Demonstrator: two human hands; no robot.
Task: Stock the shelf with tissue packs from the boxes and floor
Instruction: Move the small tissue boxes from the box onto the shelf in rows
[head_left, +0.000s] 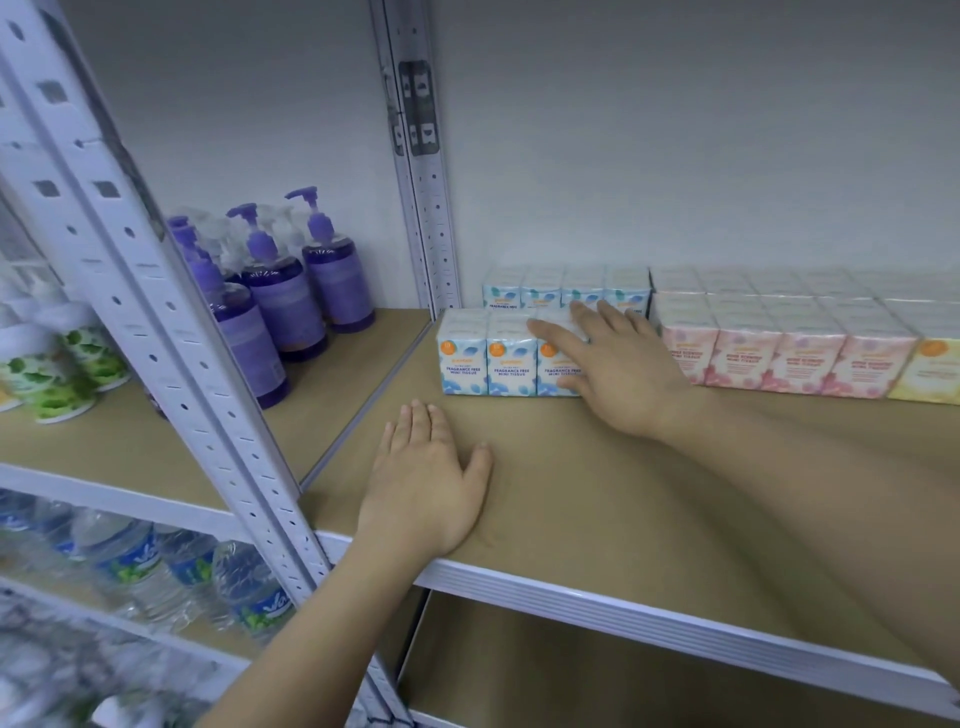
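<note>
Head view: a person's two bare forearms reach over a tan shelf board (597, 493) with a white metal front rail.
Right hand (618, 364): open, fingers straight and spread, palm down on the right end of the near blue tissue pack (506, 353); the thumb lies against its front face.
Left hand (423, 478): open and flat, fingers together, resting on the bare board near the front rail, holding nothing.
Blue packs: two, at the far left of the board; the near one shows three small fronts reading "fragrance free mini tissue", and the far blue pack (545, 291) sits just behind it.
Pink packs (779, 353): right of the blue ones, four fronts visible in the near row, more rows behind and on top; exact count unclear.
Yellow pack (932, 371): one, at the right edge, partly cut off.
Left bay: about four purple pump bottles (283, 291), green-printed tubs (62, 374) near them.
Lower left shelf: water bottles (135, 561), roughly four, blurred.
</note>
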